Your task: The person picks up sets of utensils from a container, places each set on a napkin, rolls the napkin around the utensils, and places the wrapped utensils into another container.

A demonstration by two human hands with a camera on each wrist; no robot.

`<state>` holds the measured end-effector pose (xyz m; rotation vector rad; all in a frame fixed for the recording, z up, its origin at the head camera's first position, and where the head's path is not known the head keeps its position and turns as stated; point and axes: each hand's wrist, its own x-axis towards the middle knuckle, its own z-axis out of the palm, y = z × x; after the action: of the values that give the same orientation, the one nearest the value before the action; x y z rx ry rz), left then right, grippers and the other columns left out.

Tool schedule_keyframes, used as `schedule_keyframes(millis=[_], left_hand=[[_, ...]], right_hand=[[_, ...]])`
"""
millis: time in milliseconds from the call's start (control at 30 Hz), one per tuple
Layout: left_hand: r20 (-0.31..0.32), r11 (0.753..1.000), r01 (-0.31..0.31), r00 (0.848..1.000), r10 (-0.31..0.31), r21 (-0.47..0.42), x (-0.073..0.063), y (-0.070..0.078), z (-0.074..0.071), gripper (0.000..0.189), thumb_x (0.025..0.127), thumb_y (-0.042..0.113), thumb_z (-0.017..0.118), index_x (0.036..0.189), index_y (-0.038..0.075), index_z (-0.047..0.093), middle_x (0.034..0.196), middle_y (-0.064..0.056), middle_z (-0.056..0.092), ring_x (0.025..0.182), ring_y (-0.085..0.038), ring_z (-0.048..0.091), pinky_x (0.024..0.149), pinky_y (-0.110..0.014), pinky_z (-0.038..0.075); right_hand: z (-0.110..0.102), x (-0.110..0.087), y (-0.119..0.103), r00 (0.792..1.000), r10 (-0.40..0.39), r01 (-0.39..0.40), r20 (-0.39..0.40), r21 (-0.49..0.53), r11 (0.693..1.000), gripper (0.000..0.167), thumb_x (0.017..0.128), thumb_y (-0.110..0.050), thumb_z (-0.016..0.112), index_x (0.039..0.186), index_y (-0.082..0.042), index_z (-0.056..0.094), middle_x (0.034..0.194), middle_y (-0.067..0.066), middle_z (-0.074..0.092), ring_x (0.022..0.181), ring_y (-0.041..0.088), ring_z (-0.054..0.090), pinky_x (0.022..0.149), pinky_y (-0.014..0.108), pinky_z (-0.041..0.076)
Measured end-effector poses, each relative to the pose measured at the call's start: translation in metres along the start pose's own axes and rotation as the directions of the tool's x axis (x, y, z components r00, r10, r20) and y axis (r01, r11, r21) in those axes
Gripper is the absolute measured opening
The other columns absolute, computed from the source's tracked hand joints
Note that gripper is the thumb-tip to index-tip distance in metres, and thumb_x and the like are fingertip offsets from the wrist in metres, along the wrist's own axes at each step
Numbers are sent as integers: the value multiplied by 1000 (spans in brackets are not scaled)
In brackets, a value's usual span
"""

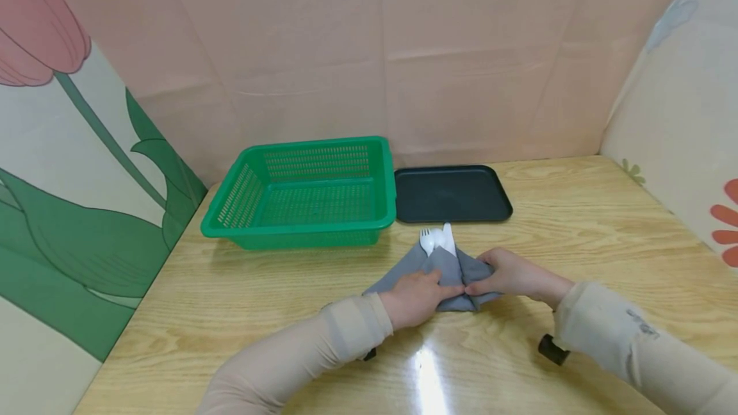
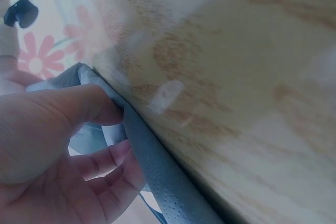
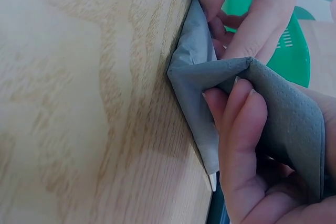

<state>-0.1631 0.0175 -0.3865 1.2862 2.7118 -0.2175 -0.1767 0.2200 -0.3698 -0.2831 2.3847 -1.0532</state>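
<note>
A grey napkin (image 1: 446, 268) lies on the table, partly folded around white plastic cutlery. The tops of a fork (image 1: 426, 241), a spoon (image 1: 439, 237) and a knife (image 1: 449, 239) stick out of its far end; their lower parts are covered. On the napkin's near left part, my left hand (image 1: 414, 298) holds the fold down, thumb and curled fingers against the cloth (image 2: 152, 156). My right hand (image 1: 510, 274) pinches the right flap, which stands raised off the table in the right wrist view, its fingers (image 3: 244, 124) curled at the flap's edge.
Behind the napkin to the left stands a green plastic basket (image 1: 300, 235) with slotted walls. A black tray (image 1: 452, 194) lies flat beside it, just beyond the cutlery tips. The wooden table (image 1: 576, 210) reaches back to a pink sheet. Patterned panels rise at both sides.
</note>
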Motion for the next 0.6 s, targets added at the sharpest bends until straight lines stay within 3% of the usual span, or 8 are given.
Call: schedule_keyframes(millis=[367, 600], left_hand=[[-7, 1000, -12, 1000, 12, -12, -1, -1, 1, 49, 96, 18, 49, 139, 38, 40, 111, -2, 56, 78, -10, 56, 62, -19, 47], [9, 999, -16, 1000, 16, -45, 1, -4, 1, 52, 93, 19, 54, 140, 36, 39, 110, -1, 55, 73, -9, 53, 56, -18, 43]], right_hand=[[2, 0, -4, 999, 44, -44, -31, -29, 999, 26, 77, -24, 75, 84, -1, 64, 64, -5, 48, 58, 9, 43, 53, 21, 37], [5, -2, -6, 995, 92, -93, -36, -21, 995, 29, 78, -22, 74, 90, 1, 63, 73, 0, 59, 63, 9, 55, 59, 26, 50]])
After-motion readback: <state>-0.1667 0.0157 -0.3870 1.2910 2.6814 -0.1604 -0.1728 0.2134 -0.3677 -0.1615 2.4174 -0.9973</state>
